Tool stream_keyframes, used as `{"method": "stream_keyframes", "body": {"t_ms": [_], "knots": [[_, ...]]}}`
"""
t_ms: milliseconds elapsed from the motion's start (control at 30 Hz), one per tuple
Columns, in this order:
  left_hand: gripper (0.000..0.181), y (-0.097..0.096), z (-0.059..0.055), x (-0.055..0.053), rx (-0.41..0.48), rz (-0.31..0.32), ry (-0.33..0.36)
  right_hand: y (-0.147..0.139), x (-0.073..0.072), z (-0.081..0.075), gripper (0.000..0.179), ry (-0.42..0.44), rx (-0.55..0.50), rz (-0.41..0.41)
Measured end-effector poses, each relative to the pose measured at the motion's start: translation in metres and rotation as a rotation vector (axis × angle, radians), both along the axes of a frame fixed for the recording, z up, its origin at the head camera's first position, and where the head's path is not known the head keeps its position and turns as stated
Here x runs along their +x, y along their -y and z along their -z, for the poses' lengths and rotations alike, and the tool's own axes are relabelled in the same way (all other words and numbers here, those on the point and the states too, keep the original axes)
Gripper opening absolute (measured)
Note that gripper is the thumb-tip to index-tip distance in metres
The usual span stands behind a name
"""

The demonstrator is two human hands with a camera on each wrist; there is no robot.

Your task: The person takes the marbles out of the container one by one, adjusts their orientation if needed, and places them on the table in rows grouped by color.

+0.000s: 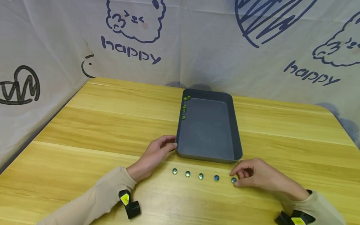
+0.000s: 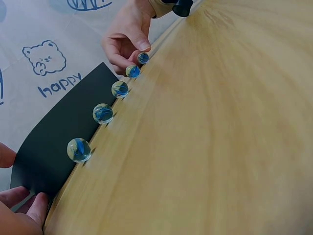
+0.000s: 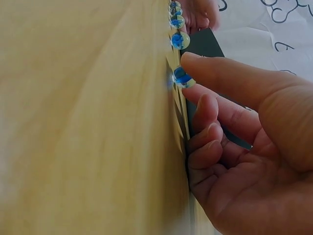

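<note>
My right hand [image 1: 260, 175] is at the right end of a row of clear glass marbles with blue swirls. Its thumb and index finger pinch the end marble [image 3: 182, 77] down at the tabletop, the other fingers curled in. The neighbouring marble [image 1: 216, 177] and the leftmost marble [image 2: 78, 150] belong to the same row, along the near side of a dark grey rectangular tray [image 1: 237, 137]. At the tray's near left corner, my left hand [image 1: 153, 156] grips the wall, thumb on the rim and fingers outside.
Several green-looking marbles [image 1: 184, 108] lie inside the tray along its left wall. The wooden table [image 1: 112, 125] meets a white cloth [image 1: 197, 47] with blue drawings behind it. Black wrist cameras sit on both sleeves.
</note>
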State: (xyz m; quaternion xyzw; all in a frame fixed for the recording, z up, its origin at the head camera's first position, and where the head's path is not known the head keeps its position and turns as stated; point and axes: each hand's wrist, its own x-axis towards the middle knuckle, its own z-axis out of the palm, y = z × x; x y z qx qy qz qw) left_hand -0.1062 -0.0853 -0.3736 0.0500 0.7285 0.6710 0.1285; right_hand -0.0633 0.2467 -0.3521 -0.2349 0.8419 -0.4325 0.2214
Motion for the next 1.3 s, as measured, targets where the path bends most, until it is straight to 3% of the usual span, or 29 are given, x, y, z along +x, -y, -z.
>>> {"method": "stream_keyframes", "body": {"t_ms": [500, 867, 1033, 1167, 1300], "knots": [[0.041, -0.001, -0.001, 0.0, 0.008, 0.0, 0.002, -0.003, -0.002, -0.004, 0.025, 0.03, 0.008, -0.005], [0.041, -0.001, 0.001, -0.001, 0.009, 0.007, 0.001, -0.017, -0.005, -0.005, 0.018, 0.04, -0.139, -0.084], [0.041, -0.001, 0.0, -0.001, 0.011, 0.002, 0.002, -0.023, -0.007, -0.011, 0.016, 0.039, -0.106, -0.041], [0.04, -0.001, 0.001, -0.001, 0.013, -0.001, 0.003, -0.023, -0.007, -0.012, 0.016, 0.057, -0.151, 0.005], [0.04, 0.0, 0.002, -0.001, 0.013, -0.001, 0.007, -0.019, -0.005, -0.011, 0.016, -0.022, -0.166, 0.093]]}}
